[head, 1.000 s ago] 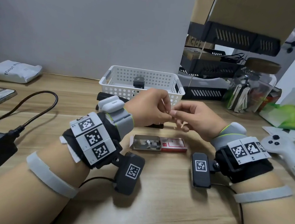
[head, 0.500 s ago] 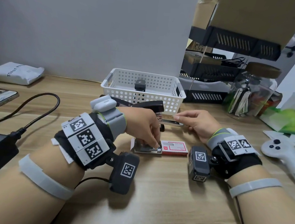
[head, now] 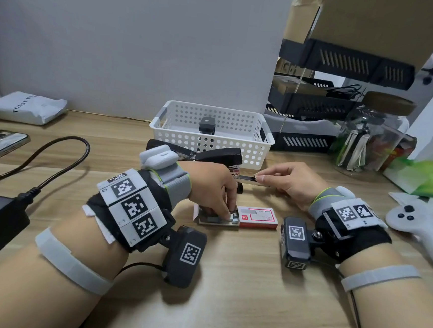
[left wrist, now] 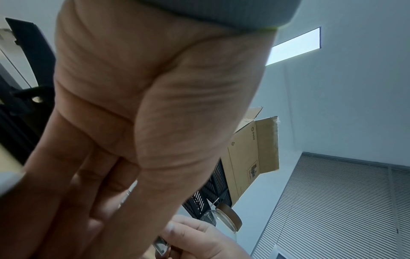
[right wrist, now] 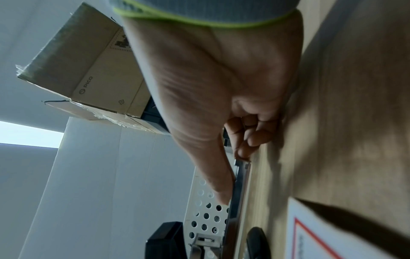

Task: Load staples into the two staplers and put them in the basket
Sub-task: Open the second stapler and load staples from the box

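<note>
- Reaching down with my left hand [head: 214, 189], I have the fingertips pinching a strip of staples [head: 228, 215] inside the open staple box [head: 234, 217] (its red-and-white sleeve lies to the right).
- My right hand [head: 291, 182] grips the end of the metal staple tray [head: 247, 178] between thumb and forefinger; my other fingers are curled under, as the right wrist view shows.
- That tray sticks out from the black stapler [head: 211, 154], which sits open on the wooden desk [head: 225, 295] just in front of the white basket [head: 258, 151].
- A second stapler [head: 207, 125] is already in the basket, near its back wall.
- A game controller [head: 419, 228] lies at my right.
</note>
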A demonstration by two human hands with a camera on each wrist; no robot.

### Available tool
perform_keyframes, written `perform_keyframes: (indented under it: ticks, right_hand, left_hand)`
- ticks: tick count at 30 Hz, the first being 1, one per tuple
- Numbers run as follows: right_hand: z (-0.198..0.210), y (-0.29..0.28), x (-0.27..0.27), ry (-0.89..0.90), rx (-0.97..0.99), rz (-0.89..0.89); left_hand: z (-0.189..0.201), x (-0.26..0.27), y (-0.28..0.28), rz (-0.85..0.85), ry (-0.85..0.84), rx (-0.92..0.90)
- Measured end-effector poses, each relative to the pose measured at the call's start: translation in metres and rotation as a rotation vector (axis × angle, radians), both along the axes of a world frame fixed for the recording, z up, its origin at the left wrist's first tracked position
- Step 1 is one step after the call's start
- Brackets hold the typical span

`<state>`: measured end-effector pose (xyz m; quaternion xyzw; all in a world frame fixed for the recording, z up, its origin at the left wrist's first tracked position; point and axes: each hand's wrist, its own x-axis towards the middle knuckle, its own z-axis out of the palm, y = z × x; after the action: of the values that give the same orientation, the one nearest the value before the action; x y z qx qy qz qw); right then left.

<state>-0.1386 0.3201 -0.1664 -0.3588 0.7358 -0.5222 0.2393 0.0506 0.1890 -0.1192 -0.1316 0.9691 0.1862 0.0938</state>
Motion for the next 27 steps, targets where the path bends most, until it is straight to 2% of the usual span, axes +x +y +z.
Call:
perform_keyframes:
  ticks: [14, 17, 20, 22, 27]
  right_hand:
    - [0.0015, 0.0023, -0.0029, 0.105, 0.079, -0.006]
    - [-0.0007, 0.0034, -0.0025, 0.050, 0.047, 0.006]
    - [-0.0026, 0.0056, -0.0011, -0.089, -0.104, 0.001]
    - [-0.0013, 0.0060, 0.0001, -0.120, -0.145, 0.005]
    - [-0.0006, 0.0048, 0.0032, -0.020, -0.006, 0.050]
  left_hand:
    - [0.0024, 0.0022, -0.0026, 0.024, 0.004, -0.035]
    - [0.0017, 0.0023, -0.0028, 0.034, 0.009, -0.032]
    - [0.0008, 0.0024, -0.0032, 0.036, 0.023, -0.034]
    - [0.0008, 0.0023, -0.0036, 0.041, 0.028, -0.030]
    - [0.0004, 0.0024, -0.0035, 0.042, 0.022, -0.061]
